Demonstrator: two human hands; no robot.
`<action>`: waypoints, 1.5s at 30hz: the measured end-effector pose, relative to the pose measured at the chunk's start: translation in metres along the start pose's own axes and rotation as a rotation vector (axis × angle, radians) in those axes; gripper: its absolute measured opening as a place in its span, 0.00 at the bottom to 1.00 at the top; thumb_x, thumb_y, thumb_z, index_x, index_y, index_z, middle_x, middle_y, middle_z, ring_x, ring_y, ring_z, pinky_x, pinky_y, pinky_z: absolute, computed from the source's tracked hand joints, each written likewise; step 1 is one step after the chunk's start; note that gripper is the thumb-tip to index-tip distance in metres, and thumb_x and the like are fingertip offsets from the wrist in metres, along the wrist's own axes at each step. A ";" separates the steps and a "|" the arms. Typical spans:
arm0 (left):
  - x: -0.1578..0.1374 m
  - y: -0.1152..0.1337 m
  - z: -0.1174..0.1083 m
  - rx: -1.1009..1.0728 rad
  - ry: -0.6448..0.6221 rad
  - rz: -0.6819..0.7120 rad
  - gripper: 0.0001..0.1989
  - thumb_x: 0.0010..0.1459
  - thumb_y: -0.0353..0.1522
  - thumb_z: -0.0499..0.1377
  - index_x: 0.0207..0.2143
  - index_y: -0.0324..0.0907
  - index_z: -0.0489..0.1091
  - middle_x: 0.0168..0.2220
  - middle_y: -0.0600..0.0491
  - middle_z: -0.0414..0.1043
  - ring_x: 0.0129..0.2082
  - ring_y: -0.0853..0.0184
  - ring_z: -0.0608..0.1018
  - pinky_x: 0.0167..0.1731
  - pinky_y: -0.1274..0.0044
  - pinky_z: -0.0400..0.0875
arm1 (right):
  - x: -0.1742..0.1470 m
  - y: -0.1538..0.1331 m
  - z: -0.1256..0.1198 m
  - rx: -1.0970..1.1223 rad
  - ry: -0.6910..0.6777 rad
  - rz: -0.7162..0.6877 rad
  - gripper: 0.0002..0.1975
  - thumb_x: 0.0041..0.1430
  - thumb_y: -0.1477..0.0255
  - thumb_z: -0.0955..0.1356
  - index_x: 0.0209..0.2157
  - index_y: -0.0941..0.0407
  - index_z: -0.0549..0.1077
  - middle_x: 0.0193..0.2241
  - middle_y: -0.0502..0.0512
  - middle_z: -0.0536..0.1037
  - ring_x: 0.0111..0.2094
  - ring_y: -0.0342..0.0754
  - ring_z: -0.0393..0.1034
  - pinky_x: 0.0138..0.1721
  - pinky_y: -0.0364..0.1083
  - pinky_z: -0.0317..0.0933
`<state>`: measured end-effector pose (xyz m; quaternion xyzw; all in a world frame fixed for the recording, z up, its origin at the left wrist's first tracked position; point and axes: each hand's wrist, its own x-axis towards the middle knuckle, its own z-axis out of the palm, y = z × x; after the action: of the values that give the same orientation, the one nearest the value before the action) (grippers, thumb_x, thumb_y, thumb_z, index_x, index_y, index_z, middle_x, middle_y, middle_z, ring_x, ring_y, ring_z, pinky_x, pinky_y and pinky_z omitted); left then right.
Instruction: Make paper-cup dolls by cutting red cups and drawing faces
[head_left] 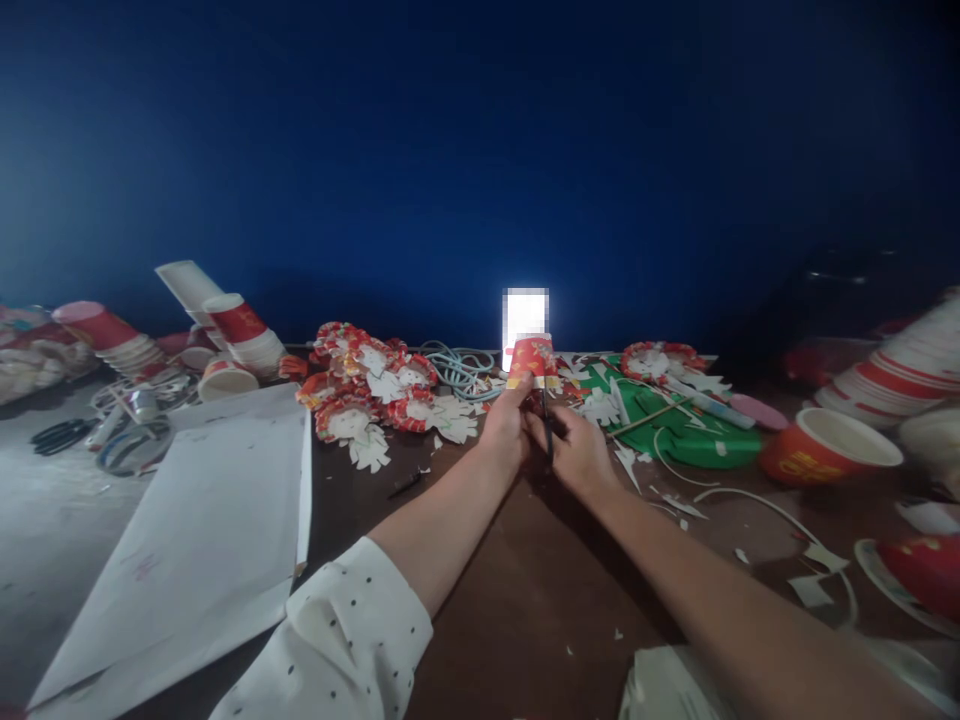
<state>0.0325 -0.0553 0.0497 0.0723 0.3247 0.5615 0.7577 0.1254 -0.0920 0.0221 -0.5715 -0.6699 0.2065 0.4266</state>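
My left hand [504,428] is closed round a red and yellow paper cup [532,358], held up in front of a bright, blurred-out screen [525,310]. Close beside it, my right hand [576,445] grips dark-handled scissors [548,440]. The scissors reach up to the cup's lower edge; how far the blades go into it I cannot tell. To the left lies a pile of cut paper-cup figures [367,385] with red curled rims and white fringed parts. A similar figure [660,358] rests at the right on green cloth [675,430].
A large white paper sheet [217,500] covers the left side. Stacked paper cups [244,330] lean behind it, near black-handled scissors [61,436]. On the right are a red cup [829,445], a cup stack [892,370] and paper scraps [814,588]. Coiled cable [461,370] lies by the blue wall.
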 end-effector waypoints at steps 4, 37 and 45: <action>0.001 -0.008 -0.004 0.020 -0.090 -0.036 0.16 0.51 0.37 0.63 0.19 0.38 0.63 0.13 0.56 0.64 0.14 0.73 0.68 0.22 0.80 0.67 | 0.003 0.000 -0.002 0.068 0.040 0.019 0.20 0.54 0.54 0.65 0.36 0.57 0.76 0.27 0.56 0.78 0.30 0.50 0.71 0.30 0.44 0.61; 0.005 0.005 -0.005 0.056 -0.231 0.055 0.08 0.55 0.34 0.61 0.28 0.36 0.69 0.21 0.54 0.68 0.19 0.73 0.69 0.23 0.79 0.67 | 0.011 -0.022 -0.025 0.311 0.065 0.119 0.20 0.48 0.53 0.70 0.22 0.57 0.71 0.14 0.49 0.69 0.17 0.42 0.62 0.19 0.41 0.55; 0.024 0.012 -0.018 -0.010 -0.292 0.052 0.05 0.50 0.27 0.64 0.29 0.36 0.69 0.21 0.55 0.69 0.18 0.77 0.69 0.21 0.83 0.65 | 0.013 -0.015 -0.024 0.352 0.040 0.131 0.20 0.46 0.53 0.71 0.27 0.57 0.73 0.15 0.48 0.69 0.17 0.44 0.64 0.19 0.42 0.58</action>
<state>0.0165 -0.0345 0.0312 0.1578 0.2063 0.5660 0.7824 0.1356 -0.0888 0.0513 -0.5346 -0.5761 0.3362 0.5189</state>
